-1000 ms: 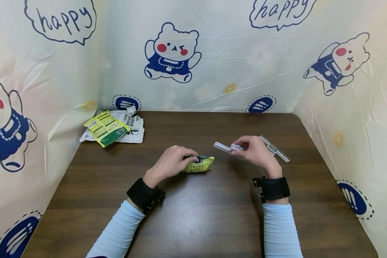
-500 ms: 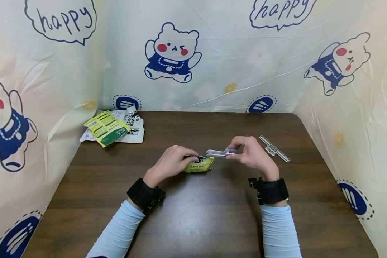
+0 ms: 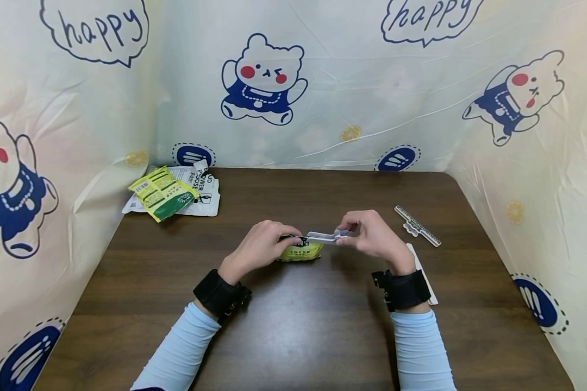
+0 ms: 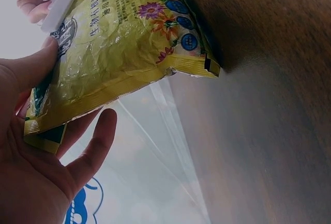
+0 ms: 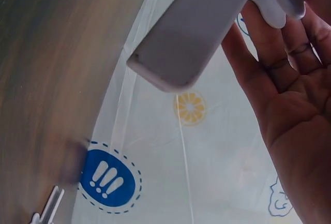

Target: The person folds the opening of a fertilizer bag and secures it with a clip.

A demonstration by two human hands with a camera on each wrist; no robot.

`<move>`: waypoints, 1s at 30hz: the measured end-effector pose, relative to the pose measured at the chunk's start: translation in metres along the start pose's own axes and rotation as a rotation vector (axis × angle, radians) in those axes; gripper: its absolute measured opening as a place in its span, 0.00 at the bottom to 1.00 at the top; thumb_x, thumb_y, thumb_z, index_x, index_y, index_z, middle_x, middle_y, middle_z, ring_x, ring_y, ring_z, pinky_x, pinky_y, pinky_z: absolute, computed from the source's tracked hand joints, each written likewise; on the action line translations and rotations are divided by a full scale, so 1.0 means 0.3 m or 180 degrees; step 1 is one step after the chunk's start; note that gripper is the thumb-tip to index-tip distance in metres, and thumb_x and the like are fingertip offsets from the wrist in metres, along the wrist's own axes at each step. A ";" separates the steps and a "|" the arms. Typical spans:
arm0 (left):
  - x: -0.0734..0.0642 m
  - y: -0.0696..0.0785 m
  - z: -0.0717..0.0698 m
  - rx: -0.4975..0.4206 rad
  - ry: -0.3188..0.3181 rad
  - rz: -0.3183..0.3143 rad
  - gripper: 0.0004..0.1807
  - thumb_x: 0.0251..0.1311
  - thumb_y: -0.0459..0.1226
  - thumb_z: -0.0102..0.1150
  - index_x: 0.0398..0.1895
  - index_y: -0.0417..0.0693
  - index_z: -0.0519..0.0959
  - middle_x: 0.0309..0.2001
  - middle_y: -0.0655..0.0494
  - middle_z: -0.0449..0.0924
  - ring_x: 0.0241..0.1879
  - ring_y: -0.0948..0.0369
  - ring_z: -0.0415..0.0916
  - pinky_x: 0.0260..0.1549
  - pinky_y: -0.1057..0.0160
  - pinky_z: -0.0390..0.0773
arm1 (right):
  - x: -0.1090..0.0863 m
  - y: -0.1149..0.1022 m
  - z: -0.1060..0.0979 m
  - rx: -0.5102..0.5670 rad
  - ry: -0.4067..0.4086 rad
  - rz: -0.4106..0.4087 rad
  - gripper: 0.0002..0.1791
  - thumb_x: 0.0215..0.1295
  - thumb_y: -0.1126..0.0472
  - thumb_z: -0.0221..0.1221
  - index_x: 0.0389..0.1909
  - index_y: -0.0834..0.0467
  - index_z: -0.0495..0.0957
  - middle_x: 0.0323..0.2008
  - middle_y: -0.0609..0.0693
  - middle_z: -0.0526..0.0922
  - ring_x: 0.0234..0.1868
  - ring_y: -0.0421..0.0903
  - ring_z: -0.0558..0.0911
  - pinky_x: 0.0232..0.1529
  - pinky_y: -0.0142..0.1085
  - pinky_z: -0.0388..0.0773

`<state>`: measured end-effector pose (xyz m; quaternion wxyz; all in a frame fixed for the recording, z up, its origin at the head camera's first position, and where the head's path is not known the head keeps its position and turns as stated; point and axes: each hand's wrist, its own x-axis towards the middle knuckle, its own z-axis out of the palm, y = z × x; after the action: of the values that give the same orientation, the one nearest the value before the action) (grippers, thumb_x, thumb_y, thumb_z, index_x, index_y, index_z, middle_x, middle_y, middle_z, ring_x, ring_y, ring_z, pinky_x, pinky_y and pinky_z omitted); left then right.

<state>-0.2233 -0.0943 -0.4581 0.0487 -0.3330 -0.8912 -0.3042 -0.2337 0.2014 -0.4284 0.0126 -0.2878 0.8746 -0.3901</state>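
Note:
My left hand (image 3: 261,243) pinches a small yellow-green plastic packet (image 3: 300,253) near its left end, thumb on the printed face. In the left wrist view the packet (image 4: 114,43) shows flower prints and a crimped seam along one edge. A pale lavender bag clip (image 3: 323,237) is held by my right hand (image 3: 372,234) between thumb and fingers. The clip's long bar (image 4: 66,1) reaches over the packet's top edge, close to the left thumb. Whether its bars stand around the edge or only beside it, I cannot tell. The right wrist view shows the clip (image 5: 186,38) close up.
A second clip (image 3: 417,226) lies on the brown table (image 3: 293,336) right of my right hand. A white strip (image 3: 423,274) lies partly behind the right wrist. Yellow-green (image 3: 163,194) and white (image 3: 206,195) bags are stacked at the back left, near the printed curtain (image 3: 323,108).
My right hand has moved left with the clip, bringing its bar over the packet's top edge. The white strip has come into view beside the right wrist. The left hand keeps its place.

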 end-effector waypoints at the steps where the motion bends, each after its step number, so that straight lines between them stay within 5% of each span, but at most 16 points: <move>1: 0.000 0.000 0.000 -0.0004 -0.0001 -0.0006 0.09 0.70 0.39 0.67 0.48 0.52 0.91 0.40 0.57 0.93 0.24 0.65 0.72 0.26 0.61 0.71 | 0.001 -0.003 0.001 -0.0017 -0.0014 -0.0001 0.09 0.53 0.67 0.78 0.30 0.55 0.88 0.28 0.50 0.86 0.30 0.48 0.80 0.33 0.45 0.78; 11: 0.004 0.002 -0.001 -0.0048 -0.0010 -0.0028 0.08 0.70 0.40 0.67 0.47 0.52 0.91 0.38 0.58 0.92 0.20 0.64 0.65 0.23 0.62 0.65 | 0.006 -0.033 0.001 -0.0102 -0.0065 0.0016 0.08 0.54 0.66 0.77 0.32 0.56 0.88 0.29 0.50 0.86 0.32 0.50 0.81 0.34 0.46 0.79; 20: 0.001 0.003 -0.003 -0.0037 -0.0029 -0.0036 0.09 0.70 0.41 0.67 0.48 0.52 0.90 0.40 0.58 0.93 0.26 0.65 0.74 0.27 0.61 0.74 | 0.004 -0.048 0.000 -0.0109 -0.0245 0.0213 0.09 0.57 0.65 0.76 0.38 0.57 0.87 0.32 0.51 0.86 0.33 0.48 0.81 0.35 0.45 0.81; 30: -0.009 0.009 -0.062 0.0172 0.0066 -0.0044 0.08 0.65 0.42 0.72 0.45 0.52 0.91 0.42 0.56 0.93 0.41 0.59 0.87 0.38 0.52 0.86 | 0.000 -0.057 -0.010 -0.0109 -0.0331 0.0339 0.12 0.57 0.64 0.77 0.40 0.57 0.86 0.35 0.51 0.88 0.35 0.49 0.82 0.39 0.47 0.82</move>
<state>-0.2217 -0.1049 -0.4423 0.0648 -0.3222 -0.9008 -0.2838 -0.2260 0.1944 -0.4144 0.0738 -0.2610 0.8933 -0.3583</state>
